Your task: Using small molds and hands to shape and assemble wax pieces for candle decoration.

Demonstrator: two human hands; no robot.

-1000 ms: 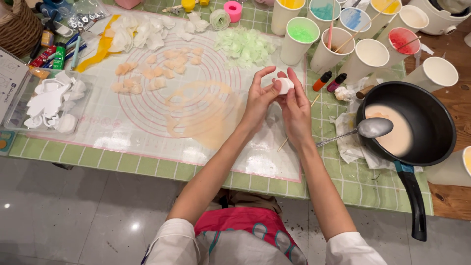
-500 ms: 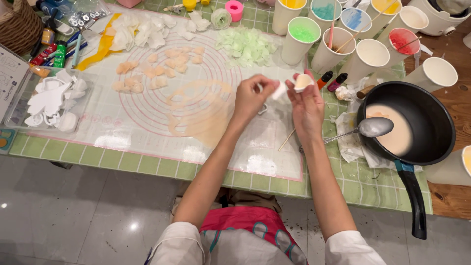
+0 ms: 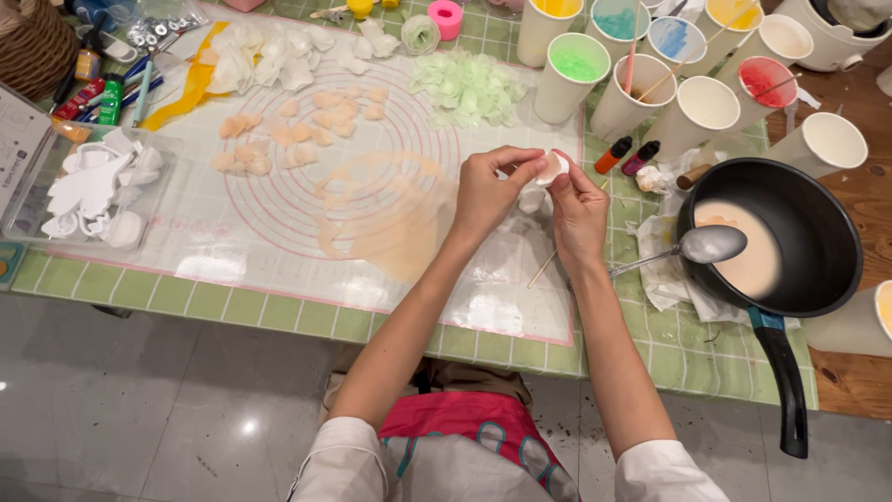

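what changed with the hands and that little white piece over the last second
Both hands, the left hand and right hand, kept hold of the small white piece between their fingertips. Half a second ago they had spread apart, with the piece off to the right near the small bottles; now they are pinched close together again. The black pan, the spoon and the paper cups stayed put.
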